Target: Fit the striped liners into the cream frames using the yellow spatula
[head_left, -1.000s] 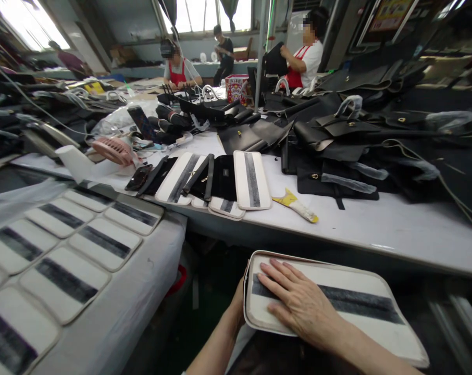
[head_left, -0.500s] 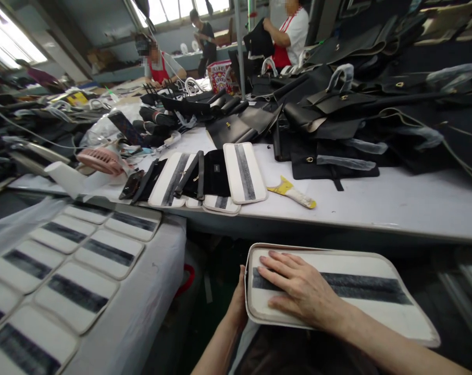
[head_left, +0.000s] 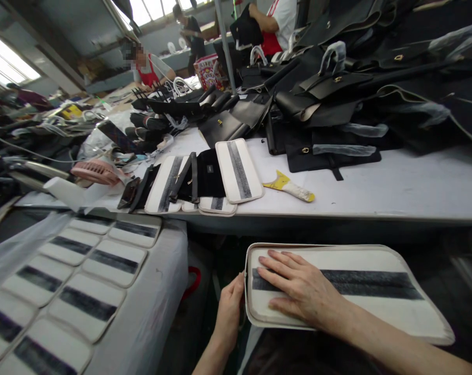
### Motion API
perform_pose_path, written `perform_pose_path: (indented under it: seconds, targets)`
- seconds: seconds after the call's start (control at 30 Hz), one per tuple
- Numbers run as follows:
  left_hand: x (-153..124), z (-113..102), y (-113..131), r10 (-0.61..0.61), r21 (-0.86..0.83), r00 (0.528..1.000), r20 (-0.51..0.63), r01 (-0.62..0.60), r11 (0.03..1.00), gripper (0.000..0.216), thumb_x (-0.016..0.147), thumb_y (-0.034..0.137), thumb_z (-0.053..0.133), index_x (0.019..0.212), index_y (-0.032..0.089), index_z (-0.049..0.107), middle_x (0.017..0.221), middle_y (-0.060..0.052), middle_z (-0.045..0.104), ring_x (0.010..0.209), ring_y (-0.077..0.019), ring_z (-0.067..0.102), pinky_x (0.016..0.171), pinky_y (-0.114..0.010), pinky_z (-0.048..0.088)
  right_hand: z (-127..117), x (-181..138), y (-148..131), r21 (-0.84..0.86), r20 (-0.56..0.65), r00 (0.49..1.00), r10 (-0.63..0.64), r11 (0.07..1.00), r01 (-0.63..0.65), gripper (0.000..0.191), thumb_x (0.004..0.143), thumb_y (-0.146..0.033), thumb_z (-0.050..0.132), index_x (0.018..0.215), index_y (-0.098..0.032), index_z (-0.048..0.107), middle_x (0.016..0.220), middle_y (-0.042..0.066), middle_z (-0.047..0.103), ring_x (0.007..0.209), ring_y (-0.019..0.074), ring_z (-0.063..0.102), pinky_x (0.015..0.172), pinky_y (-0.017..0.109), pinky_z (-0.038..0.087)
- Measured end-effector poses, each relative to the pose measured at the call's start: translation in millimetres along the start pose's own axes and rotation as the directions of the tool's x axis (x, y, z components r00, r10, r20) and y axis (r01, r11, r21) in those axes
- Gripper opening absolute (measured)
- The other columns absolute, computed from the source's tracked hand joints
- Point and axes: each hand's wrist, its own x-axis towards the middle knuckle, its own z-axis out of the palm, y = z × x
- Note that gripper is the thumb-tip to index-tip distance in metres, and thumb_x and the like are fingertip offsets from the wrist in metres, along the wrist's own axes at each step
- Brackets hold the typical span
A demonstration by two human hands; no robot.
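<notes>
A cream rounded panel [head_left: 376,315] with a dark rubbed stripe and a raised rim lies across my lap, below the table edge. My right hand [head_left: 300,286] rests flat on its left half, fingers stretched out across the stripe. At the panel's left end, my left hand [head_left: 231,304] pinches the rim between thumb and curled fingers; part of those fingers is hidden behind the edge.
Several similar striped panels [head_left: 114,262] lie in rows on a plastic-covered stand at left. On the white table are a yellow scraper [head_left: 288,186], a black pouch piece [head_left: 210,179], a pink fan [head_left: 97,171] and black bags [head_left: 318,109]. Other people work behind.
My left hand has drawn back slightly from under the panel's left end, its fingers now curled at the rim. The right hand stays flat on the panel. The view has shifted slightly.
</notes>
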Motion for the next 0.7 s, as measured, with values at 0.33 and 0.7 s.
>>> perform_pose_path:
  seconds: [0.33, 0.7]
  targets:
    - [-0.2, 4.6, 52.2, 0.322, 0.882, 0.947, 0.005, -0.156, 0.444, 0.043, 0.088, 0.038, 0.053, 0.052, 0.017, 0.044, 0.046, 0.005, 0.036, 0.046, -0.0079, 0.034, 0.048, -0.024, 0.021, -1.1, -1.4, -1.0, 0.006, -0.007, 1.0, -0.008, 1.0, 0.008, 0.053, 0.091, -0.045, 0.06, 0.137, -0.023, 0.049, 0.151, 0.004, 0.043, 0.139, 0.0265, 0.037, 0.115, 0.043, 0.03]
    - [4.8, 20.2, 42.0, 0.504, 0.956, 0.864, -0.005, -0.143, 0.255, 0.04, 0.09, 0.029, 0.045, 0.053, 0.021, 0.031, 0.048, 0.003, 0.036, 0.044, -0.011, 0.034, 0.054, -0.03, 0.02, 3.0, -1.4, 0.2, 0.055, -0.022, 1.0, -0.015, 0.998, 0.016, 0.056, 0.088, -0.039, 0.063, 0.139, -0.021, 0.049, 0.149, 0.007, 0.045, 0.138, 0.0307, 0.038, 0.113, 0.049, 0.032]
